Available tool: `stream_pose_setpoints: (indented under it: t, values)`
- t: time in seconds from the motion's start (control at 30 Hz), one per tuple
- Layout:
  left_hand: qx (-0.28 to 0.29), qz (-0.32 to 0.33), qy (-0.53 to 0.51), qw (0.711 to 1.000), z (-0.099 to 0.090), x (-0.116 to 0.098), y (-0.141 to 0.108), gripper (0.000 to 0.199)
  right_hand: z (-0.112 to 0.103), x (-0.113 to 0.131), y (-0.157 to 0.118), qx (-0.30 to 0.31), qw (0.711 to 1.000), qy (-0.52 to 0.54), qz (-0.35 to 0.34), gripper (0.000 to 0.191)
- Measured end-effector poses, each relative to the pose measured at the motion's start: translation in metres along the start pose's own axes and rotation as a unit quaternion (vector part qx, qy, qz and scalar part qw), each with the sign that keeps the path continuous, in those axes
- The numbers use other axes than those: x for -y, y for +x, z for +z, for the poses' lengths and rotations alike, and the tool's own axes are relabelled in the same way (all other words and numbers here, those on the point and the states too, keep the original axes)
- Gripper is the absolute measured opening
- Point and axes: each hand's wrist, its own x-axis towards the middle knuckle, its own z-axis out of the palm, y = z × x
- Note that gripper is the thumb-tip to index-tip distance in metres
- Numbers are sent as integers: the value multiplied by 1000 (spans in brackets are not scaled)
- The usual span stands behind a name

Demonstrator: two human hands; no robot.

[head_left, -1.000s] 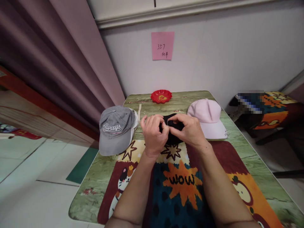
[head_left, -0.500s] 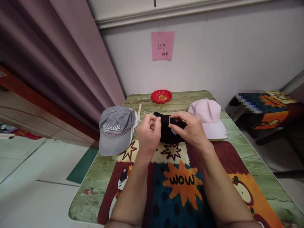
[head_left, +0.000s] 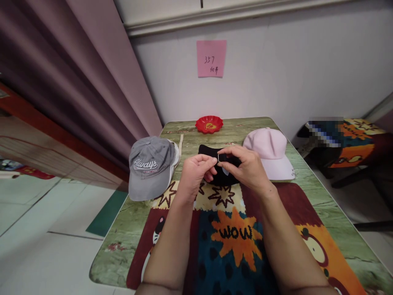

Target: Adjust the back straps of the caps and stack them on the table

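Green table (head_left: 313, 192): mat (head_left: 285, 205), caps, dish (head_left: 209, 124).

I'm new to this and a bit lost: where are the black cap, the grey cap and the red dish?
black cap (head_left: 205, 149): head view, bare top edge left of the buckle.
grey cap (head_left: 150, 157): head view, front panel of the crown.
red dish (head_left: 209, 124): head view, centre of the dish.

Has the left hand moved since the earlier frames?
Yes. The left hand has dropped nearer the mat's star, fingertips meeting the black cap's strap.
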Motion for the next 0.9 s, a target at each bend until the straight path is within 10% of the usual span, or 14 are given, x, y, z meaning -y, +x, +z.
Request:
stream_pose_setpoints:
  t: [0.9]
  values:
    - [16,-43,-127,991,3,11,7,33,3,0,0,-22,1000,-9,15,19]
